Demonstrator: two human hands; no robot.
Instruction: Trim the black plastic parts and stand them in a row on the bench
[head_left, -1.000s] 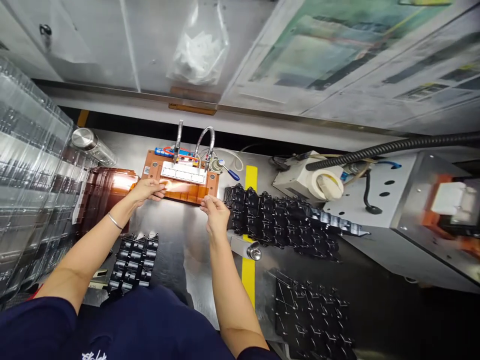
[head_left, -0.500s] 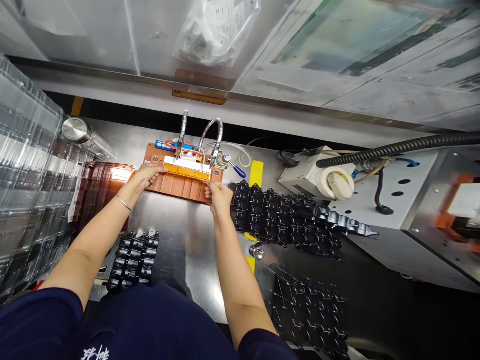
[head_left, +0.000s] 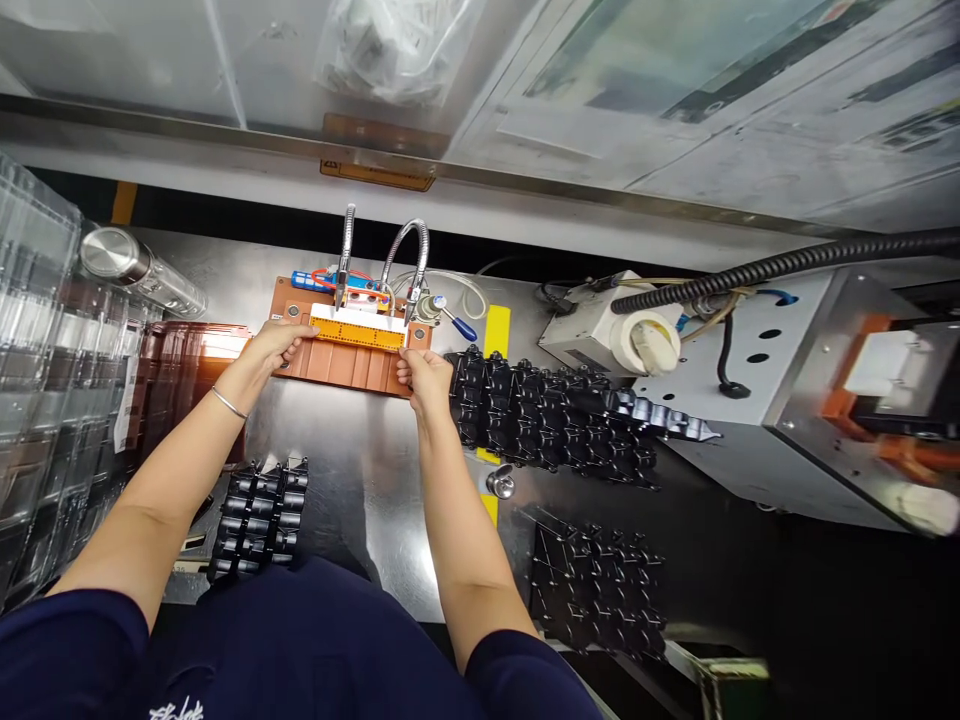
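An orange perforated strip with a white upper edge lies across the copper-coloured fixture. My left hand pinches the strip's left end between thumb and fingers. At the other end, my right hand is closed on the strip's lower right corner. Two bent metal hoses come down at the strip's upper edge. Behind it sits a blue cylinder with red tubing. A lever with a blue handle stands at the fixture's right side.
Black moulded parts lie in rows to the right, with another batch nearer and a third by my left forearm. Clear plastic trays are stacked at left, beside a glass flask. A white machine stands at right.
The camera view has shifted, so the whole scene sits slightly further left and higher. Both hands keep hold of the strip's ends, with little visible movement against the fixture.
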